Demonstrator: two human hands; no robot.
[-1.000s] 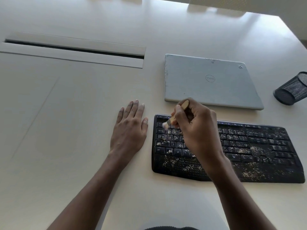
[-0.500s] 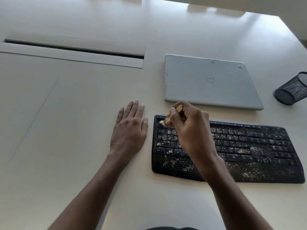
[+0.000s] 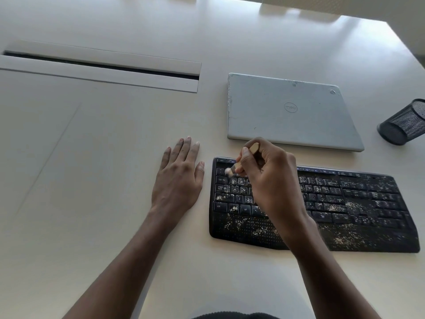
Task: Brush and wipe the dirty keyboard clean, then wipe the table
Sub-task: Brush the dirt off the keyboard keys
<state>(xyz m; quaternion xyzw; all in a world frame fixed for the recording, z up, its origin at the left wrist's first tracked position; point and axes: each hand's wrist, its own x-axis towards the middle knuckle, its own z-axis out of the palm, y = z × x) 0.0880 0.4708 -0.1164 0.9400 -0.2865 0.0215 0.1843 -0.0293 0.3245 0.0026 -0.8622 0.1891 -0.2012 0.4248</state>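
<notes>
One head-worn wide-angle view, steeply down and forward; close over the table

keyboard: one
brush: one
hands: two, the left hand and the right hand
laptop: one
mesh cup: one
cable slot: one
counter: one
crumbs: too many and too small to count

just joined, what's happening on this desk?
A person is brushing a crumb-covered black keyboard. The right hand grips a small brush, bristles on the top-left keys. The left hand lies flat on the table beside it. Most of the keyboard is dirty.
</notes>
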